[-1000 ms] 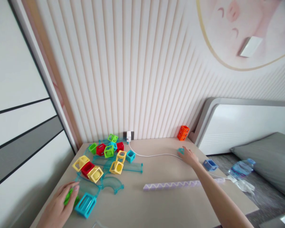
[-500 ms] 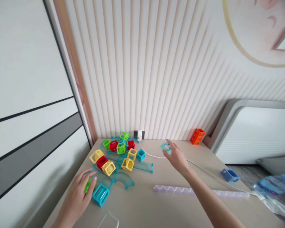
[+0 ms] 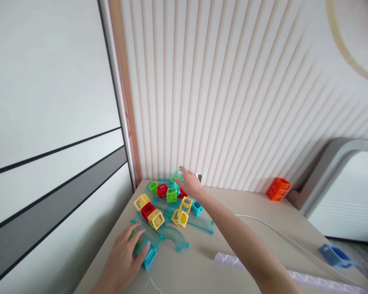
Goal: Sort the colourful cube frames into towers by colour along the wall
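My left hand (image 3: 124, 251) is at the near left of the table, its fingers curled over a green block (image 3: 135, 240) that they mostly hide. The thumb reaches a blue open-frame block (image 3: 146, 256) beside it. At the back, my right hand (image 3: 188, 181) pinches a clear teal piece (image 3: 178, 174) with a round opening, above the far blocks. Under and around it are a green cube frame (image 3: 171, 195), a red block (image 3: 162, 190) and a partly covered red one. Yellow cube frames (image 3: 180, 218) stand on clear teal track pieces (image 3: 202, 223).
Stacked orange blocks (image 3: 278, 189) stand by the ribbed wall at right. A blue block (image 3: 336, 256) lies near the right edge. A white cable (image 3: 272, 228) and a lilac jointed strip (image 3: 322, 281) cross the table. A white cabinet (image 3: 64, 102) borders the left.
My right hand has moved left with the clear teal piece, from the table's middle to the far blocks. My left hand has brought the green block closer to the blue one. The view has turned left.
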Demonstrator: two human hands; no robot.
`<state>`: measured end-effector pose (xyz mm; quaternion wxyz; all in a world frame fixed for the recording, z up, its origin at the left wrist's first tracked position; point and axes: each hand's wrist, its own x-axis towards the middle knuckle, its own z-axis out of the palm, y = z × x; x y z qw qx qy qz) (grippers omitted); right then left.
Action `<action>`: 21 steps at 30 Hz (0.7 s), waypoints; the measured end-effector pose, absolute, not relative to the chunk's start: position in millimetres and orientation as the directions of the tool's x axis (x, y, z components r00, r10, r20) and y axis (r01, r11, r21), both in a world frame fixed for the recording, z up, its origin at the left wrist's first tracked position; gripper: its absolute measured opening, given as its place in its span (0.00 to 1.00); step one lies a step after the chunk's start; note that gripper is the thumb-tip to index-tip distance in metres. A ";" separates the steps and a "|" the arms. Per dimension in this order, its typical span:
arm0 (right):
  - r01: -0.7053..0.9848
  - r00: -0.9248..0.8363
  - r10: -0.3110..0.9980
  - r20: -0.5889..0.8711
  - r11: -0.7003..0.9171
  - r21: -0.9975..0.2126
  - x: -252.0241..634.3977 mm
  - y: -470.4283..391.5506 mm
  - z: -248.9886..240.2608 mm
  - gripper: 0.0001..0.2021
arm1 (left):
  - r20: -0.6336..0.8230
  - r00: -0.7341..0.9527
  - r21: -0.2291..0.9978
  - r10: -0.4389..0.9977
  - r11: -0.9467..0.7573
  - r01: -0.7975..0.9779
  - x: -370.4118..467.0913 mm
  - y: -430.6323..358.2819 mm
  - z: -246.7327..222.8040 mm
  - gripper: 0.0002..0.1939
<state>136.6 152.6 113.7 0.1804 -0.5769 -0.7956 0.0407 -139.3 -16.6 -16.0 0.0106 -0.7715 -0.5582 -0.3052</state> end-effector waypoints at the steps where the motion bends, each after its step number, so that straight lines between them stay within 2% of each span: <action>1: 0.898 -0.305 0.922 0.239 0.362 -0.252 128.1 159.7 116.6 0.31 | 0.483 0.200 0.314 0.852 -0.382 0.869 -138.7 -16.7 -16.7 0.17; 8: 0.820 -0.552 0.822 0.142 0.566 -0.083 74.6 200.9 112.3 0.19 | 0.507 0.214 0.324 0.835 -0.414 0.851 -144.9 -6.1 -6.7 0.16; 14: 0.779 -0.615 0.769 0.177 0.626 -0.015 84.1 194.4 114.6 0.19 | 0.490 0.152 0.386 0.858 -0.370 0.845 -161.6 22.3 6.0 0.21; 18: 0.809 -0.563 0.786 0.254 0.587 -0.023 152.3 161.0 116.2 0.16 | 0.505 0.157 0.415 0.849 -0.398 0.818 -168.4 37.7 4.1 0.21; 21: 0.904 -0.394 0.869 0.300 0.426 -0.046 237.0 130.1 113.3 0.13 | 0.537 0.182 0.403 0.824 -0.440 0.803 -172.0 45.5 -1.3 0.22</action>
